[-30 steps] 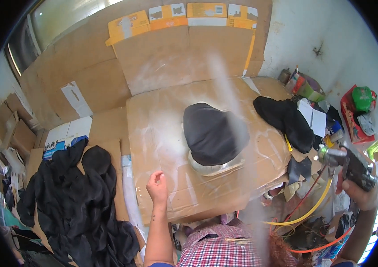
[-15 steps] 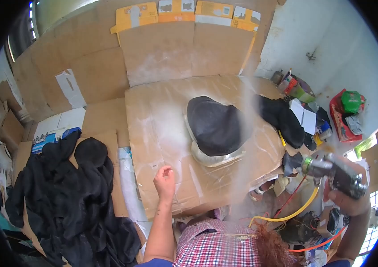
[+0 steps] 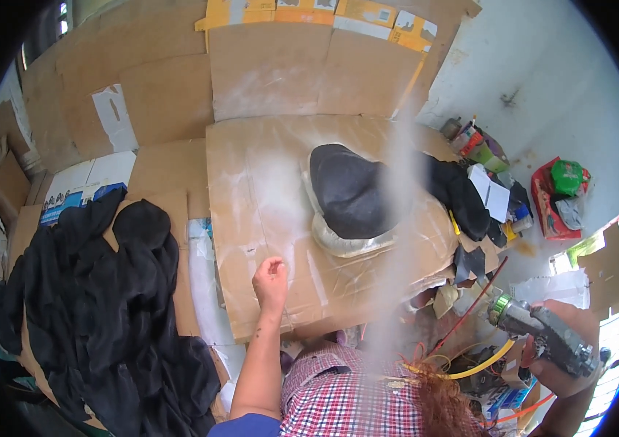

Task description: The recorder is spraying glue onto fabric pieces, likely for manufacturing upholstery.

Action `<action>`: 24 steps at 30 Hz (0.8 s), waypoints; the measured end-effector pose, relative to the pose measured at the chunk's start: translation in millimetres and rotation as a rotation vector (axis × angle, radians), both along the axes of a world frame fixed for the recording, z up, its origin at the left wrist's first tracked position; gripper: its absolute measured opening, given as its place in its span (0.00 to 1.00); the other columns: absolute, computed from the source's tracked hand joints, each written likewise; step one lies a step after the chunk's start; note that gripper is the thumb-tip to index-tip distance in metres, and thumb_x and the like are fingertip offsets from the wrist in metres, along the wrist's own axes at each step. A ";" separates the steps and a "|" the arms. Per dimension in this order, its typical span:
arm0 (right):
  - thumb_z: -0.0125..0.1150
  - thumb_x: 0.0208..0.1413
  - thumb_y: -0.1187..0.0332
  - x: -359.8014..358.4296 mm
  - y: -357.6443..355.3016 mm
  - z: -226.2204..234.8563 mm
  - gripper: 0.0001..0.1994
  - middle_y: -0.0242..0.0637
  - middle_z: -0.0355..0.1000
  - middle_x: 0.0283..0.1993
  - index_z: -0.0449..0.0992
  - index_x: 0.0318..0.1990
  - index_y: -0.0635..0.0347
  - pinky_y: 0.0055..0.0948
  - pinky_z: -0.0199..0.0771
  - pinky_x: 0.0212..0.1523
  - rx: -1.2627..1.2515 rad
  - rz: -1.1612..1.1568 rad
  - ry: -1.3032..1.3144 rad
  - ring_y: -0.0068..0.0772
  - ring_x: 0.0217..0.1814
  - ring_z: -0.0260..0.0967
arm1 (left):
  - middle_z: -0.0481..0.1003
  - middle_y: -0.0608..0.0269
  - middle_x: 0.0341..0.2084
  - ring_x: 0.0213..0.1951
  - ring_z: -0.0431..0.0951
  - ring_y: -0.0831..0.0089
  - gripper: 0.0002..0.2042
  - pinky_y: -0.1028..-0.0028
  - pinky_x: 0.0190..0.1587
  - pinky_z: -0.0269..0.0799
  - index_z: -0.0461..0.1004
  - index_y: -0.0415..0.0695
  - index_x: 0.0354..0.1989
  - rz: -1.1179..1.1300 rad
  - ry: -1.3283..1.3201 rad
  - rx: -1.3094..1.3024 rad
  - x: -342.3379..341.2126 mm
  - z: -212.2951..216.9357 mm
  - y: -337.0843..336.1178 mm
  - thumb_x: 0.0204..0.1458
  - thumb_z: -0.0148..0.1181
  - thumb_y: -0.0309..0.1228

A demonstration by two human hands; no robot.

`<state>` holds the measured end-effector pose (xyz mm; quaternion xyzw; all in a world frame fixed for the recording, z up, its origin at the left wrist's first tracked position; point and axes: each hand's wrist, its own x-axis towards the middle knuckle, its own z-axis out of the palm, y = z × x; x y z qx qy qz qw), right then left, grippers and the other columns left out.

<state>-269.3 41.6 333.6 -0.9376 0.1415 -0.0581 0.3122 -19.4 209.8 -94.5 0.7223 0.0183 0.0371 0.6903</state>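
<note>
My right hand (image 3: pixel 568 335), at the right, is wrapped round the grip of a metal spray gun (image 3: pixel 539 331). A yellow hose (image 3: pixel 480 368) runs by the gun. Its nozzle end points left, toward the cardboard-covered table (image 3: pixel 251 211). On that table lies a black, leather-like sheet (image 3: pixel 349 193) over a pale, cushion-shaped form (image 3: pixel 338 245). Over the table's near edge hangs my left hand (image 3: pixel 271 282), its fingers curled in with nothing visible in them. A whitish blurred streak crosses the view between the gun and the black sheet.
Black fabric pieces (image 3: pixel 105 298) are heaped on cardboard at the left. More black material (image 3: pixel 459 200), a white paper (image 3: pixel 488 191) and a red bag (image 3: pixel 551 200) sit on the right. Cardboard panels (image 3: pixel 266 69) stand behind the table. A red tube (image 3: pixel 470 306) slants below the gun.
My right hand has lowered the spray gun toward me, and the gun has tilted. The view has shifted slightly. My left hand stays near the same table edge, fingers still curled.
</note>
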 end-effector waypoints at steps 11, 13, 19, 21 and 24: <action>0.70 0.37 0.53 -57.5 -23.3 -10.7 0.31 0.37 0.73 0.31 0.71 0.45 0.67 0.19 0.69 0.34 -0.066 -0.234 -0.041 0.27 0.28 0.71 | 0.76 0.59 0.25 0.28 0.76 0.73 0.06 0.74 0.35 0.72 0.74 0.37 0.33 0.029 -0.003 0.084 -5.9 -12.8 13.5 0.45 0.55 0.23; 0.70 0.34 0.57 -56.9 -45.9 -22.2 0.34 0.41 0.71 0.32 0.66 0.48 0.70 0.24 0.70 0.23 -0.383 0.208 -0.071 0.25 0.23 0.70 | 0.76 0.59 0.25 0.28 0.76 0.73 0.06 0.75 0.36 0.72 0.74 0.37 0.33 0.023 -0.025 0.090 -5.2 -5.4 9.7 0.45 0.55 0.23; 0.66 0.37 0.65 -68.4 -72.1 -37.9 0.28 0.36 0.72 0.22 0.69 0.47 0.69 0.22 0.68 0.26 0.088 -0.022 -0.037 0.27 0.21 0.71 | 0.76 0.61 0.26 0.29 0.75 0.75 0.06 0.76 0.36 0.71 0.74 0.36 0.33 0.025 -0.045 0.093 -12.1 5.9 -0.3 0.45 0.55 0.22; 0.66 0.36 0.65 -77.2 -89.0 -40.5 0.29 0.35 0.71 0.22 0.68 0.48 0.70 0.22 0.68 0.27 0.105 -0.176 -0.090 0.27 0.22 0.72 | 0.76 0.61 0.26 0.30 0.75 0.76 0.06 0.77 0.36 0.71 0.74 0.36 0.33 0.038 -0.047 0.110 -15.0 10.2 -6.1 0.46 0.55 0.22; 0.68 0.35 0.63 -86.6 -112.8 -39.3 0.30 0.35 0.71 0.23 0.68 0.48 0.69 0.23 0.69 0.28 0.146 -0.180 -0.111 0.27 0.26 0.72 | 0.75 0.63 0.26 0.30 0.75 0.78 0.05 0.78 0.36 0.71 0.74 0.36 0.32 0.062 -0.012 0.073 -18.7 9.0 -14.6 0.46 0.55 0.22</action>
